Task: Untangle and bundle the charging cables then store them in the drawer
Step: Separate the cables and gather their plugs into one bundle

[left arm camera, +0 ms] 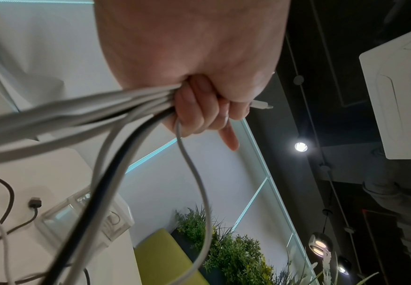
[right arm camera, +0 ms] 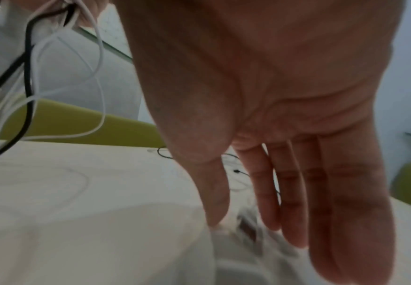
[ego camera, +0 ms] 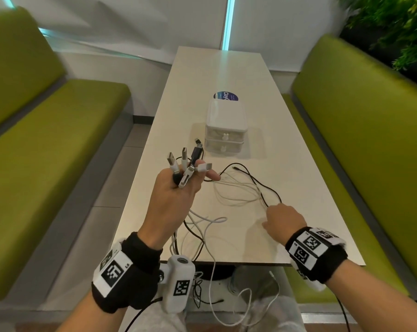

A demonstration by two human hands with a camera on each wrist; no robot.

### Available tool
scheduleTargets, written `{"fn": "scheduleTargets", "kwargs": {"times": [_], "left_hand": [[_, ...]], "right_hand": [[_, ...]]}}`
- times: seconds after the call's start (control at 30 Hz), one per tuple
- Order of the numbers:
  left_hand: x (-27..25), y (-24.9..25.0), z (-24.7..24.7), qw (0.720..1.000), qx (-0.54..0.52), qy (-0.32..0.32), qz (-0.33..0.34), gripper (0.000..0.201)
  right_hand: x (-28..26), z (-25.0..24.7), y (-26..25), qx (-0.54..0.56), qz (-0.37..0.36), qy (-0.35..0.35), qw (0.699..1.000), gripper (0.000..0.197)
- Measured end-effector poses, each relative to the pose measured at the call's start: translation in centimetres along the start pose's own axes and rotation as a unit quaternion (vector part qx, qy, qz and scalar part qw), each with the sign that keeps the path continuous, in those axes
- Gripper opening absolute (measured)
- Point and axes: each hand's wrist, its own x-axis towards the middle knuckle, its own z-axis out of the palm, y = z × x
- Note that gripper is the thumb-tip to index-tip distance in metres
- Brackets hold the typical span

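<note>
Above the table (ego camera: pixel 226 75), left hand (ego camera: pixel 176 195) clutches tangled white-and-black cables (ego camera: pixel 238 188); right hand (ego camera: pixel 284 219) spread.

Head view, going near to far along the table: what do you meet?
Right hand → loose cables → left hand's plugs → drawer box → blue sticker → bare far table end.
</note>
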Motion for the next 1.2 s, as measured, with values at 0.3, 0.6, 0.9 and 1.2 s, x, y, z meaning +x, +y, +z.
{"fn": "scheduleTargets", "kwargs": {"times": [0.3, 0.6, 0.9, 1.2], "left_hand": [[-0.2, 1.0, 0.6, 0.999, 0.031, -0.006, 0.006, 0.032], [0.0, -1.8, 1.9, 0.998, 0.045, -0.052, 0.004, 0.019], [1.0, -3.9, 4.4, 0.99, 0.112, -0.085, 0.028, 0.025], [1.7, -2.8, 5.2, 0.997, -0.008, -0.073, 0.007, 0.029]], "right_hand": [[-0.8, -2.0, -1.2, 0.114, -0.024, 0.046, 0.992, 0.027], [-5.6, -7.3, -2.1, 0.209, -0.13, 0.328, 0.912, 0.02], [-6.4, -8.2, -2.7, 0.399, -0.218, 0.391, 0.8, 0.019], [-4.4, -6.6, -2.9, 0.587, -0.279, 0.17, 0.74, 0.036]]}}
